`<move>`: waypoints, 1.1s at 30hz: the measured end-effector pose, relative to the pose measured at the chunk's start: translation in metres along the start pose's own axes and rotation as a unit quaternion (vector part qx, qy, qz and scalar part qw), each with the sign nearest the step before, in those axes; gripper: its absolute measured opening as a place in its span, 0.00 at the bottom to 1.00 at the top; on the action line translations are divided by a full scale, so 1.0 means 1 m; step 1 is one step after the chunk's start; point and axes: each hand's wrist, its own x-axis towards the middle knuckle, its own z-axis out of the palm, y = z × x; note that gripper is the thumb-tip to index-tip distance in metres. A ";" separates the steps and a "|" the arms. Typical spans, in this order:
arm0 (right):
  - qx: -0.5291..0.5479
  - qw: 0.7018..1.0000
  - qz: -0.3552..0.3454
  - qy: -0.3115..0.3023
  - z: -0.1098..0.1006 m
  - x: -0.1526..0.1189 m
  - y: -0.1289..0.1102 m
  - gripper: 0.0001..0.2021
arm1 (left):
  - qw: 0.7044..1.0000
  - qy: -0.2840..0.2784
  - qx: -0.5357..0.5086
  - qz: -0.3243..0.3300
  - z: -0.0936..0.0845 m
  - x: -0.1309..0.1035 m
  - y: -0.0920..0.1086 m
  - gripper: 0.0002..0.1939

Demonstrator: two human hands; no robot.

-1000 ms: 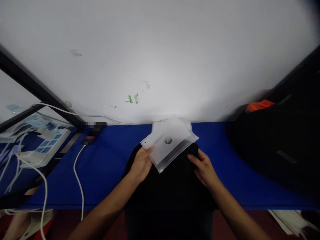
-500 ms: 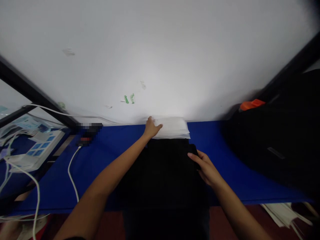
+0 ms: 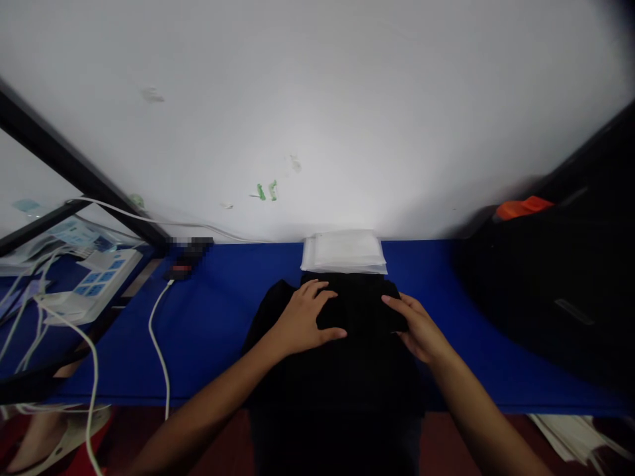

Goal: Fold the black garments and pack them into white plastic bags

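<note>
Black cloth [image 3: 357, 370] lies over the blue table top in front of me and reaches past its near edge. My left hand [image 3: 310, 317] rests on the cloth's left part, fingers and thumb spread. At the cloth's right side, my right hand [image 3: 417, 327] grips a black edge or fold between thumb and fingers. Behind the cloth, against the wall, sits a stack of white translucent bags [image 3: 343, 252], which neither hand touches.
A large black bag [image 3: 526, 304] with an orange item [image 3: 524, 207] stands at the right. Left are a dark device [image 3: 191, 256] with a white cable [image 3: 157, 330], a power strip [image 3: 102, 284] and the black frame [image 3: 54, 155].
My left hand has left the white stack and come back onto the black cloth, its fingers opening. My right hand keeps its grip at the right side. The view has shifted slightly.
</note>
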 end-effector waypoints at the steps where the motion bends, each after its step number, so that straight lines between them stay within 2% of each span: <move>1: -0.005 1.000 -0.002 0.005 -0.003 0.001 0.001 0.14 | 0.999 0.000 0.043 -0.003 0.000 -0.006 -0.003 0.25; 3: -0.017 1.000 -0.005 0.013 -0.011 0.001 0.001 0.14 | 0.997 0.011 0.071 -0.010 -0.005 -0.019 -0.014 0.17; 4: -0.024 1.000 -0.006 0.014 -0.015 0.000 0.001 0.14 | 0.998 0.019 0.065 -0.011 -0.011 -0.025 -0.021 0.17; 7: -0.049 0.999 -0.001 0.011 -0.027 -0.002 0.000 0.15 | 0.997 0.070 0.025 -0.009 -0.037 -0.043 -0.052 0.24; 10: -0.094 0.995 0.029 -0.019 -0.035 -0.004 0.005 0.18 | 0.993 0.102 0.032 -0.051 -0.062 -0.055 -0.078 0.25; 13: -0.174 0.982 0.037 -0.068 -0.041 0.000 0.014 0.20 | 0.976 0.154 0.132 -0.074 -0.071 -0.057 -0.079 0.24; 15: -0.269 0.961 -0.008 -0.061 -0.046 0.003 0.018 0.21 | 0.961 0.180 0.208 -0.044 -0.068 -0.055 -0.063 0.24; 16: -0.329 0.942 -0.043 -0.039 -0.048 0.004 0.019 0.21 | 0.959 0.169 0.227 -0.015 -0.064 -0.054 -0.053 0.23; 17: -0.391 0.916 -0.085 -0.014 -0.050 0.004 0.019 0.22 | 0.965 0.135 0.225 0.022 -0.060 -0.052 -0.043 0.24; 19: -0.489 0.856 -0.167 0.010 -0.054 0.002 0.016 0.27 | 0.978 0.022 0.184 0.092 -0.051 -0.049 -0.027 0.27; 21: -0.534 0.814 -0.225 -0.026 -0.057 -0.002 0.010 0.34 | 0.981 -0.066 0.136 0.118 -0.043 -0.046 -0.021 0.30; 23: -0.549 0.794 -0.243 -0.091 -0.058 -0.005 0.006 0.38 | 0.984 -0.101 0.102 0.107 -0.039 -0.041 -0.023 0.27; 25: -0.550 0.788 -0.243 -0.134 -0.058 -0.006 0.003 0.35 | 0.989 -0.100 0.072 0.087 -0.037 -0.036 -0.029 0.17; 27: -0.538 0.790 -0.255 -0.145 -0.059 -0.001 0.002 0.23 | 0.995 -0.073 0.046 0.059 -0.036 -0.029 -0.035 0.08; 28: -0.528 0.794 -0.266 -0.140 -0.059 0.003 0.001 0.17 | 0.997 -0.052 0.040 0.037 -0.036 -0.025 -0.039 0.08; 30: -0.510 0.804 -0.284 -0.113 -0.059 0.017 -0.001 0.10 | 0.999 -0.005 0.042 -0.012 -0.035 -0.015 -0.045 0.13; 33: -0.507 0.808 -0.299 -0.030 -0.056 0.046 -0.003 0.11 | 0.993 0.049 0.087 -0.067 -0.030 0.004 -0.056 0.17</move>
